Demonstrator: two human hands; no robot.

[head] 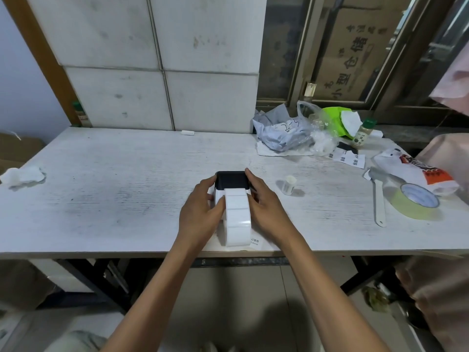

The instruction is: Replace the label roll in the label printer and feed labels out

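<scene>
A small label printer (231, 181) with a black top and white body sits at the middle of the white table (114, 194). A strip of white blank labels (237, 217) comes out of its front and curls down toward the near table edge. My left hand (200, 212) grips the printer's left side, with the thumb against the strip's left edge. My right hand (264, 207) holds the printer's right side, fingers reaching to its back corner. A small white roll (288, 184) stands on the table just right of my right hand.
A yellow tape roll (416, 201) and a white flat tool (379, 199) lie to the right. Bags, papers and a small bottle (363, 133) crowd the back right. Crumpled tissue (20, 175) lies at the far left. A printed leaflet (253, 242) lies under the strip.
</scene>
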